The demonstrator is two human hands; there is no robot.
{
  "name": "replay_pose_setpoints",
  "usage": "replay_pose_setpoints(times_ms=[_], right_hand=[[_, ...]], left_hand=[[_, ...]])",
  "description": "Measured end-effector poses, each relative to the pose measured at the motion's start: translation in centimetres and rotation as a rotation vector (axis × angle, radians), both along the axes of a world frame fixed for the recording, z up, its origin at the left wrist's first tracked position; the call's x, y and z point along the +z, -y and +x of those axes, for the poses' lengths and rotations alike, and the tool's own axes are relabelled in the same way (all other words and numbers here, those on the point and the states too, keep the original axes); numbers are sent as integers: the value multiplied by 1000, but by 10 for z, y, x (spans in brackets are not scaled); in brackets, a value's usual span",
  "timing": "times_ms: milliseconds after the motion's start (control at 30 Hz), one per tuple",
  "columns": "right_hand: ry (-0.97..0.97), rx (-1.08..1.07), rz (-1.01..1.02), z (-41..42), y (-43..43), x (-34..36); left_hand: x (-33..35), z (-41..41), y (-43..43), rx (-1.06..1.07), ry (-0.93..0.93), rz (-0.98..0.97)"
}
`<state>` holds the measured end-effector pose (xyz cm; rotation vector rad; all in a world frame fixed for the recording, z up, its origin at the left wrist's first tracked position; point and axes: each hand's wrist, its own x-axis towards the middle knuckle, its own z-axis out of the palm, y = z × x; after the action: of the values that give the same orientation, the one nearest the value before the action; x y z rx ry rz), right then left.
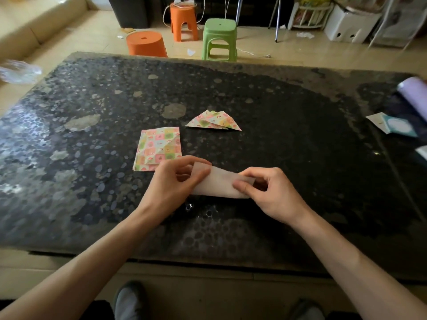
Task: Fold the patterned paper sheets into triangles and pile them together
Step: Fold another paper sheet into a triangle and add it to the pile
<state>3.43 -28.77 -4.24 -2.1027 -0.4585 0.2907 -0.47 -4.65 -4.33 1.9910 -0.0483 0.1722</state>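
- The left hand (178,181) pinches the left end of a paper sheet (219,184), its fingers curled closely round that end with no slack in the grip.
- The right hand (270,192) pinches the sheet's right end, with the thumb flat on the near face and the fingers curled behind it.
- The paper sheet is between the two hands over the table (300,135), towards the middle of its near edge, with its pale plain side facing the camera. I cannot tell whether its lower edge touches the surface.
- A stack of patterned sheets (159,147) lies flat just beyond the left hand, its near corner hidden by the fingers.
- A pile of folded triangles (213,121) sits near the table's centre, overlapping one another, just beyond and to the right of the stack.
- A lilac roll (413,94) lies at the right edge.
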Motion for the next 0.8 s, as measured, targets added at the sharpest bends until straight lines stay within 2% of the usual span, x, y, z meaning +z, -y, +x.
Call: replay_pose_setpoints(times_ms=[167,333,433,500,567,600,700,800], right_hand=[[-155,-114,83,-1,-5,-1],[-233,-202,119,-3,-11,-1],[-246,-222,122,-5,-12,-2],[-243,-243,64,-4,-13,-3],[-245,-267,24,-5,-13,-5],[-253,-289,34,-5,-13,-6],[-311,-386,94,-9,-15,-8],[-341,-412,107,-12,-16,-7]], left_hand=[[-2,2,-5,105,-103,-126],[-3,3,-8,120,-146,-94],[-4,3,-6,136,-99,-39],[-6,1,-8,143,12,154],[-8,-1,-10,53,145,396],[-7,-2,-10,-37,169,442],[-9,-9,-4,-299,132,453],[-17,-12,-1,-372,167,545]])
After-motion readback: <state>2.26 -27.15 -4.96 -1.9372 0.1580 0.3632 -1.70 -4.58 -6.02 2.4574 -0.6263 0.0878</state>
